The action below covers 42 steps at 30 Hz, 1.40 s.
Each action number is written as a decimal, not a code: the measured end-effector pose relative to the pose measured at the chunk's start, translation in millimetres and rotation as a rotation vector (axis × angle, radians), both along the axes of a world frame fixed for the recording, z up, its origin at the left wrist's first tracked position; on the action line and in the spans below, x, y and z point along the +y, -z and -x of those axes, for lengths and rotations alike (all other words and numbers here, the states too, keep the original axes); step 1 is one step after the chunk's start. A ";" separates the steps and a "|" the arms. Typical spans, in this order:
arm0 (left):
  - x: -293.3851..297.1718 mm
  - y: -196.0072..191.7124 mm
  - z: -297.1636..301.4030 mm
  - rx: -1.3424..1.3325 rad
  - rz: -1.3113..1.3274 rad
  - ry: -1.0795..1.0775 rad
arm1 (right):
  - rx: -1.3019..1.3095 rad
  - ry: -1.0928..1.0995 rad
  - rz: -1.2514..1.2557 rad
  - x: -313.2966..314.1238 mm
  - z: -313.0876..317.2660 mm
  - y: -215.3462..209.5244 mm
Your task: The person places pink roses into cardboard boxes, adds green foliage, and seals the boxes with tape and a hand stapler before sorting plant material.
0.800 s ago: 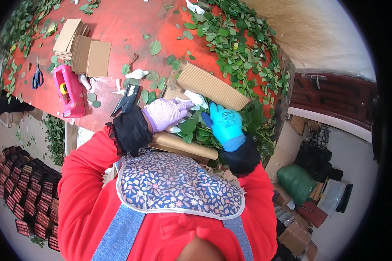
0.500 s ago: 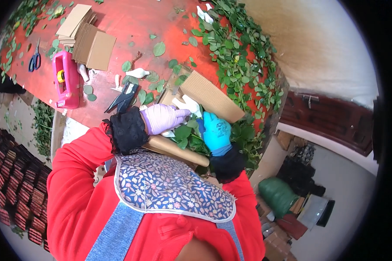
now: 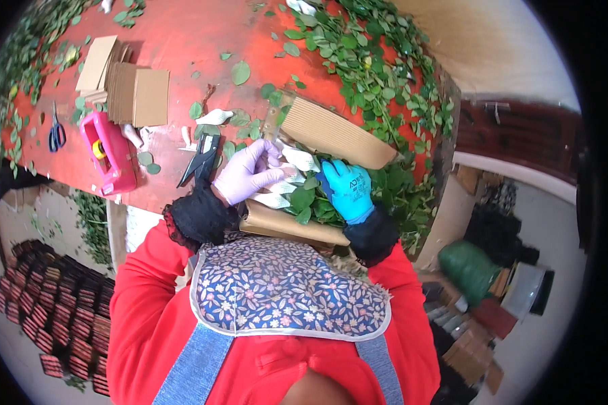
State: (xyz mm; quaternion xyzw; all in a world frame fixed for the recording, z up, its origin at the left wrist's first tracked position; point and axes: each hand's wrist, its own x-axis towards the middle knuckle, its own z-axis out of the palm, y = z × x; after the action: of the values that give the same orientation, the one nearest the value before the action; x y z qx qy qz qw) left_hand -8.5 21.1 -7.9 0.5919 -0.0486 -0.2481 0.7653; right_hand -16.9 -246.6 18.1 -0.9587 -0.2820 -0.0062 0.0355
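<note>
My left hand (image 3: 248, 173), in a lilac glove, has its thumb and fingers apart, with nothing visible between them. It is beside several white-covered flower heads (image 3: 300, 159) that lie on an open sheet of corrugated cardboard (image 3: 341, 132). My right hand (image 3: 348, 190), in a blue glove, is closed round leafy green stems (image 3: 305, 200) just behind the heads; its fingertips are partly hidden in the leaves. The cardboard's near flap (image 3: 290, 226) curls up next to my apron. A black stapler (image 3: 200, 159) lies left of my left hand.
Another white-covered head (image 3: 215, 117) lies beyond the stapler. Farther left are a pink tape dispenser (image 3: 109, 155), blue-handled scissors (image 3: 57, 136) and a stack of cardboard pieces (image 3: 123, 88). Leafy stems (image 3: 378, 74) are heaped along the red table's (image 3: 182, 40) right side.
My left hand has drawn back a little to the left and opened its thumb from its fingers, uncovering more white heads. My right hand stays on the stems. The whole view has shifted.
</note>
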 end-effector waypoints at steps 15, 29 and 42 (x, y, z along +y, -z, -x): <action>-16.0 30.0 10.7 0.068 0.065 -0.293 | 0.009 0.003 0.028 1.6 0.8 4.9; -3.5 32.7 -18.0 0.139 -0.026 -0.287 | 0.089 0.149 -0.062 -4.6 9.7 15.0; 45.8 23.8 -16.6 -0.027 -0.025 -0.200 | 0.048 0.241 -0.253 -7.8 15.6 15.5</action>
State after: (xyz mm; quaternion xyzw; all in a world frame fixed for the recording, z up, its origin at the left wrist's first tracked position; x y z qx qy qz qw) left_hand 8.0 66.9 -31.7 0.6067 0.0035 -0.1629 0.7781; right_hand -32.5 -254.4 2.6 -0.9733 -0.1612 -0.0228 0.1617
